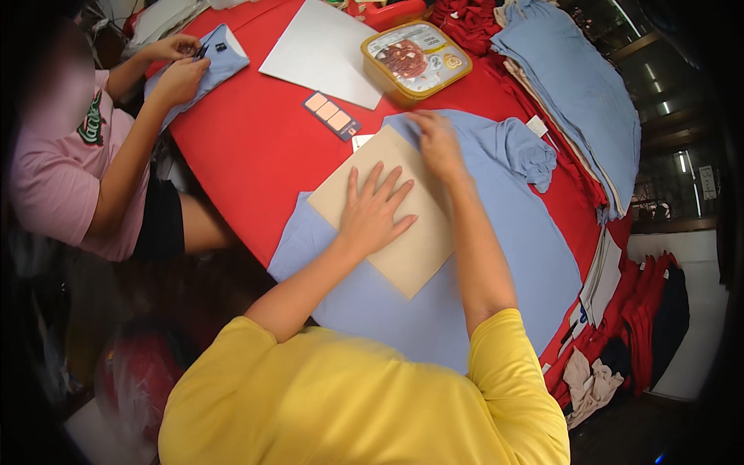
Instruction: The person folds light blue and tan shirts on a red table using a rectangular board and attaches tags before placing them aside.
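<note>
A light blue T-shirt (511, 240) lies spread over the red-covered table, one sleeve bunched at its upper right. On top of the shirt rests a flat beige cardboard sheet (415, 260), set at a slant. My left hand (374, 208) presses flat on the cardboard, fingers spread open. At the shirt's top edge, beside the cardboard's upper right side, is my right hand (440, 146). Its fingers bend down toward the blue fabric, but motion smears the tips, so any grip is unclear. A small white tag (361, 142) shows by the cardboard's upper corner.
Ahead on the red table (240, 147) are a white sheet (322, 50), a dark card with pale stickers (332, 115) and a lidded plastic tub (417, 62). Folded blue garments (573, 85) are piled at right. Another person (85, 170) handles a blue garment at left.
</note>
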Demonstrator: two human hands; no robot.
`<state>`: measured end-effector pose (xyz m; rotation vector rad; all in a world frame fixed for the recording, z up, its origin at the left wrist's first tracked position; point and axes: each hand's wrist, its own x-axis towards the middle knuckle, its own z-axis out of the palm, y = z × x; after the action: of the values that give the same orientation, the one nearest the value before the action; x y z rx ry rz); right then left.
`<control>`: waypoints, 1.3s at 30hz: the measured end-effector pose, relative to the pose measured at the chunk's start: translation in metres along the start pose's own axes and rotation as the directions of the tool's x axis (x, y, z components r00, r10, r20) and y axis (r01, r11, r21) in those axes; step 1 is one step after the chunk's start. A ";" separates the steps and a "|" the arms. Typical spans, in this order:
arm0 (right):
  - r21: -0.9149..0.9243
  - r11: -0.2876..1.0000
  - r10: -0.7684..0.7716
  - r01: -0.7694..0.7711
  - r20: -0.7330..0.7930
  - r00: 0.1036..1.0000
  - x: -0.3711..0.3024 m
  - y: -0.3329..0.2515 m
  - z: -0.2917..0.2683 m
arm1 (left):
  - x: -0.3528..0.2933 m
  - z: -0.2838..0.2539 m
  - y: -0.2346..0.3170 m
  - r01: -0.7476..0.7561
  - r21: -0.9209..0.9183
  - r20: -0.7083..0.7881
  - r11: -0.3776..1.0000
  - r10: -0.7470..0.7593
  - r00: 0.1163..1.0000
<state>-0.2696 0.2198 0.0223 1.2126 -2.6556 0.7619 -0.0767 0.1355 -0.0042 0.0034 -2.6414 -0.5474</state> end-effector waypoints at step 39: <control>-0.006 0.960 0.278 -0.280 -0.100 0.955 -0.211 0.016 -0.116 | -0.009 0.005 -0.021 0.016 -0.043 -0.069 0.999 -0.019 0.997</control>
<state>-0.1509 0.4276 0.0504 0.7803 -2.7770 0.8070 -0.0724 0.1190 -0.0197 0.0321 -2.5642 -0.5985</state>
